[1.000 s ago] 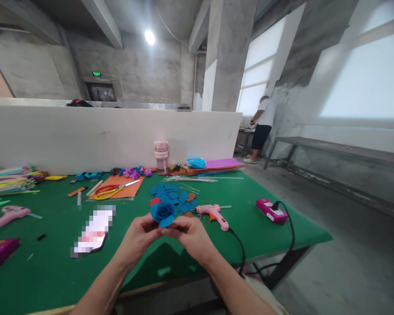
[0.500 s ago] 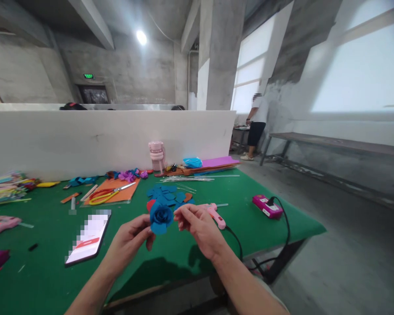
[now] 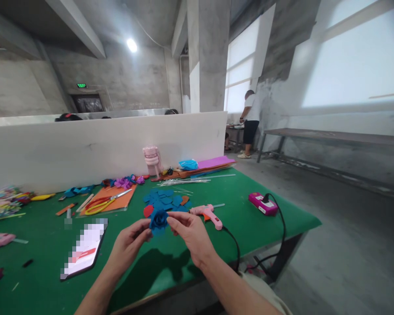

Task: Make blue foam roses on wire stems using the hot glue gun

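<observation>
A blue handmade flower [image 3: 159,220] with layered, curled petals is held above the green table. My left hand [image 3: 133,239] pinches its left side between thumb and fingers. From the right, my right hand [image 3: 188,230] has thumb and forefinger closed on a petal at the flower's edge. Just beyond the flower lie loose blue petals [image 3: 162,199] and a red round piece [image 3: 148,211]. A pink glue gun [image 3: 209,214] rests on the table beyond my right hand, a glue stick poking out of its back.
Scissors [image 3: 105,204] lie on orange sheets, with a phone [image 3: 85,251] nearer me. A magenta power box [image 3: 262,204] with a plugged cable sits at the right. Behind stand a pink bottle [image 3: 152,161] and a white partition [image 3: 101,151]. A person [image 3: 249,124] stands far off.
My right hand has moved in from beside the flower and now grips its right edge. The flower has tilted slightly in my left hand. The camera view has shifted a little.
</observation>
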Demonstrator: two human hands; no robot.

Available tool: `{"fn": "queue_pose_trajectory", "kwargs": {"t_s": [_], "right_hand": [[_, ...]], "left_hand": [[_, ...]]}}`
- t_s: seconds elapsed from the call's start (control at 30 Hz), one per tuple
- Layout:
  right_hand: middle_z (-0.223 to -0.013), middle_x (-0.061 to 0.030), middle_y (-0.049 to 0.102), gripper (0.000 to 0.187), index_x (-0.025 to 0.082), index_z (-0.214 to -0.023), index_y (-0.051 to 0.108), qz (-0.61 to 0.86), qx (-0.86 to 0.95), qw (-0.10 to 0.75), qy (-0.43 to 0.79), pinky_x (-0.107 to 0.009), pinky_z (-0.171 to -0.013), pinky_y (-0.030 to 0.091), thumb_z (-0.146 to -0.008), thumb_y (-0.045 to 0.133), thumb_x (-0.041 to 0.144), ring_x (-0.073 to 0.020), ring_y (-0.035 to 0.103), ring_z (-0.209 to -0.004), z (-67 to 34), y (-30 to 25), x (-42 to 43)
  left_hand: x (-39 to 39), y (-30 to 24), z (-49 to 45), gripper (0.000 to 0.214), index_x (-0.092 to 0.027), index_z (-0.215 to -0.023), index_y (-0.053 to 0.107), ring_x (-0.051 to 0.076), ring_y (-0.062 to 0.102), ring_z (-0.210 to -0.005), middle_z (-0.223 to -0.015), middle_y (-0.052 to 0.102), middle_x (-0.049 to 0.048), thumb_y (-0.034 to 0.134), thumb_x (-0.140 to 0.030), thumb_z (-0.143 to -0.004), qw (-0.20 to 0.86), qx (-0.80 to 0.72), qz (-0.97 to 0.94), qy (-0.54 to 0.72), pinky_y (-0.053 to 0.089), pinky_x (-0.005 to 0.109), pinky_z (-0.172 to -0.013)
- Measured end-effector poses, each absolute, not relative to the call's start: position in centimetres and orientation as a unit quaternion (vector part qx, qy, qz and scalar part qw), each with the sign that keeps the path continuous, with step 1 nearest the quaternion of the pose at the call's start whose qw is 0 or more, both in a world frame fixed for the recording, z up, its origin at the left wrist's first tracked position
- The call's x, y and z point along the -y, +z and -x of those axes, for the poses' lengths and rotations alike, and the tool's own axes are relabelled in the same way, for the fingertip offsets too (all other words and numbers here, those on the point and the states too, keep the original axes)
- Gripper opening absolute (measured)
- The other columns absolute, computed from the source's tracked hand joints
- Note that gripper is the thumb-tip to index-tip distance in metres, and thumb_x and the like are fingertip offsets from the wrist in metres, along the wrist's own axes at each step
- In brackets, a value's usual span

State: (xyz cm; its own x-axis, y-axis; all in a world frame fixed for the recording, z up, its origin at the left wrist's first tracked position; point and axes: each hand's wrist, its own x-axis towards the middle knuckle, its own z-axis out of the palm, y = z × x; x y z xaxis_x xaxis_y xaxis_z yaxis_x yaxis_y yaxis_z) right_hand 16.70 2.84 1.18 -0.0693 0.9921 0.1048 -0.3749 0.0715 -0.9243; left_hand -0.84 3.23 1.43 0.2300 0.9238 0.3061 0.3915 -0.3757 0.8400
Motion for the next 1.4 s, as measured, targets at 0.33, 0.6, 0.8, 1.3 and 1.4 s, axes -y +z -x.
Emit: {"fn": "queue_pose_trajectory", "kwargs": {"t_s": [0.33, 0.6, 0.8, 1.3, 1.4], "right_hand": [[-0.052, 0.0014, 0.053, 0.027, 0.017, -0.079, 0.074, 0.382, 0.481, 0.581, 0.533, -0.023, -0.051, 0.035, -0.07, 0.063, 0.039, -0.0105, 0.043, -0.053, -16.8, 1.04, -2.96], [-0.06, -0.0007, 0.061, 0.023, 0.019, -0.086, 0.073, 0.391, 0.533, 0.58, 0.475, -0.024, -0.052, 0.037, -0.072, 0.058, 0.03, -0.0124, 0.047, -0.053, -16.98, 0.88, -3.04], [-0.058, -0.0008, 0.061, 0.024, 0.018, -0.085, 0.073, 0.397, 0.513, 0.575, 0.499, -0.024, -0.051, 0.037, -0.069, 0.058, 0.028, -0.0122, 0.048, -0.052, -16.95, 1.01, -3.04], [-0.052, 0.0018, 0.051, 0.02, 0.018, -0.073, 0.072, 0.377, 0.534, 0.561, 0.507, -0.024, -0.05, 0.032, -0.073, 0.057, 0.033, -0.0109, 0.041, -0.051, -17.09, 0.96, -2.98], [-0.052, 0.0019, 0.051, 0.021, 0.017, -0.073, 0.071, 0.376, 0.498, 0.561, 0.544, -0.023, -0.052, 0.034, -0.071, 0.06, 0.035, -0.0104, 0.042, -0.051, -17.04, 0.87, -3.06]], "left_hand": [[-3.04, 1.55, 0.42, 0.023, -0.018, -0.091, 0.069, 0.016, 0.059, -0.066, -0.083, 0.069, 0.005, 0.056, -0.029, -0.076, 0.329, -0.439, -0.719, 0.428, 0.049, 0.025, -0.062], [-3.18, 0.99, 0.6, 0.023, -0.017, -0.09, 0.07, 0.019, 0.062, -0.076, -0.089, 0.07, 0.0065, 0.058, -0.029, -0.074, 0.296, -0.462, -0.706, 0.448, 0.05, 0.026, -0.069], [-3.14, 0.92, 0.55, 0.024, -0.017, -0.09, 0.07, 0.019, 0.063, -0.073, -0.087, 0.071, 0.0064, 0.058, -0.029, -0.074, 0.309, -0.46, -0.698, 0.453, 0.051, 0.028, -0.067], [-3.05, 0.9, 0.34, 0.023, -0.019, -0.093, 0.07, 0.019, 0.062, -0.078, -0.092, 0.07, 0.0056, 0.057, -0.027, -0.076, 0.29, -0.445, -0.727, 0.436, 0.049, 0.026, -0.071], [-3.01, 0.96, 0.31, 0.023, -0.019, -0.093, 0.069, 0.019, 0.062, -0.08, -0.093, 0.07, 0.0058, 0.056, -0.028, -0.076, 0.292, -0.449, -0.725, 0.434, 0.049, 0.027, -0.072]]}}
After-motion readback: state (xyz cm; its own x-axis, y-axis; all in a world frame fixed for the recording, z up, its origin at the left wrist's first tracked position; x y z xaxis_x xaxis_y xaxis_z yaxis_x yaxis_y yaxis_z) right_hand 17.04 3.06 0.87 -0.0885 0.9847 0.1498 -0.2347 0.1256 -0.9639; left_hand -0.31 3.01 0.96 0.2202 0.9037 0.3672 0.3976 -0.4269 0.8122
